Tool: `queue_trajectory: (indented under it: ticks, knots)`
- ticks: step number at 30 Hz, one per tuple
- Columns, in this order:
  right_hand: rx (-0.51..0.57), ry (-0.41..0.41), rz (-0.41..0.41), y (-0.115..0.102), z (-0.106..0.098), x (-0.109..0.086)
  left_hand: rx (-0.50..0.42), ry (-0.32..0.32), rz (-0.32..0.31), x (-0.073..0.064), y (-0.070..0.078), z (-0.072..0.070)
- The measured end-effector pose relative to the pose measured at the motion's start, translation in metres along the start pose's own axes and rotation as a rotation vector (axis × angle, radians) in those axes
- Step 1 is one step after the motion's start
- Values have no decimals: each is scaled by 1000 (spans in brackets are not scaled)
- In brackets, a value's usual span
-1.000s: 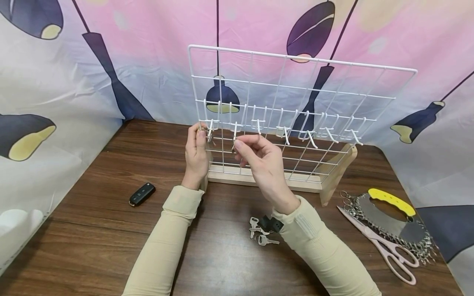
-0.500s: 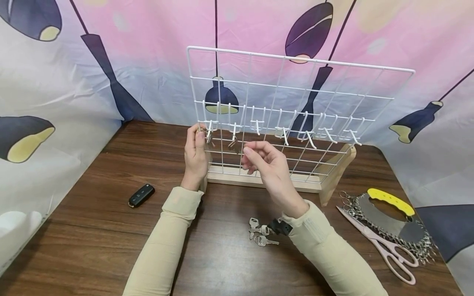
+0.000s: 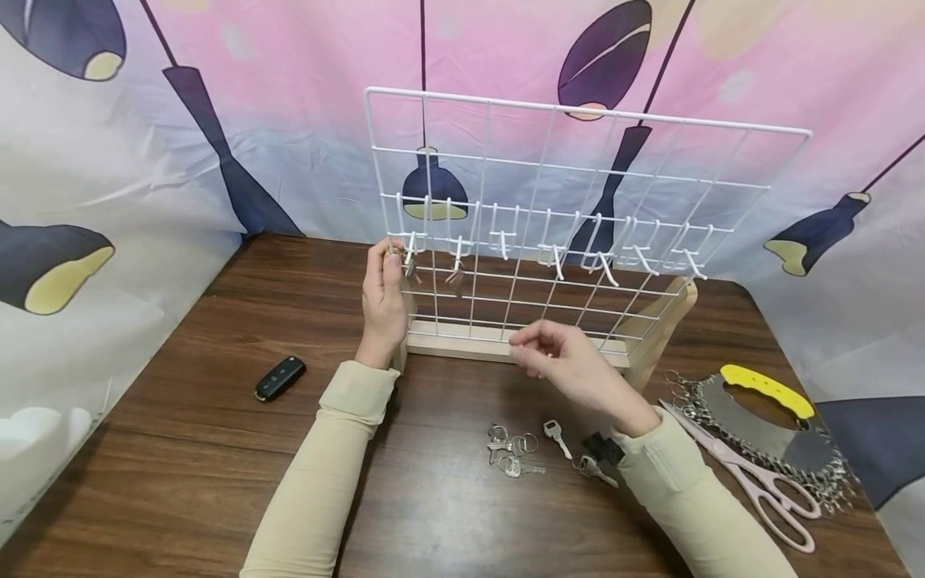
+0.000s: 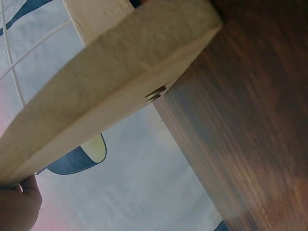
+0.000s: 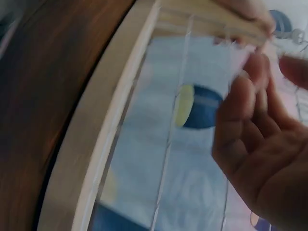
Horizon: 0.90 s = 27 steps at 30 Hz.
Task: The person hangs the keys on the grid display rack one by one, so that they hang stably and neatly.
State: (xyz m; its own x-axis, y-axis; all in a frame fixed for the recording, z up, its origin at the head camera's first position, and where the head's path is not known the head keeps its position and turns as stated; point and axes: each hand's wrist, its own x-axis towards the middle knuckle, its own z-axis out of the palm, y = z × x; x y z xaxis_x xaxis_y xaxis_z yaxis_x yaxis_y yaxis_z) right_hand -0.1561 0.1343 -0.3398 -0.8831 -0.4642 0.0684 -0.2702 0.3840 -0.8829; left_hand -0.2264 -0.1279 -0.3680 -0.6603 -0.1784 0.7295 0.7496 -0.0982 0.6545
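A white wire grid rack stands on a wooden base, with a row of white hooks across it. My left hand grips the rack's left end, at the wooden side support that fills much of the left wrist view. Keys hang on the two leftmost hooks; the key on the second hangs free, while the other is partly behind my left fingers. My right hand holds nothing, its fingers loosely curled in front of the base. Loose keys lie on the table below it.
A black car key fob lies on the brown table at left. On the right are pink scissors and a grey plate with a yellow handle, ringed by small metal clasps. A printed curtain hangs behind.
My right hand has let go of the key at the second hook and moved down and right, uncovering more keys on the table. My left hand has stayed at the rack's left end.
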Motion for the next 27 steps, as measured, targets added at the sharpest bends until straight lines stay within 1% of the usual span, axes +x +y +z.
queue_trajectory:
  ticks: [2,5,7,9,13,17,23,27]
  knots:
    - [-144,-71,18,8,-3,-5,22,9,4,0,0,0]
    - [-316,-197,24,19,-2,-11,57,23,8,0,1,-1]
    - [-404,-267,26,25,0,-15,82,23,12,0,0,-2]
    - [-463,-310,28,30,2,-19,95,19,16,1,0,-3]
    - [-556,-331,33,34,7,-25,99,12,21,1,-1,-3]
    - [-597,-340,26,37,11,-27,77,12,22,1,-1,-2]
    - [-665,-341,-26,39,15,-29,32,4,5,0,-1,-1]
    - [-684,-338,-26,40,17,-30,40,1,4,0,-2,0]
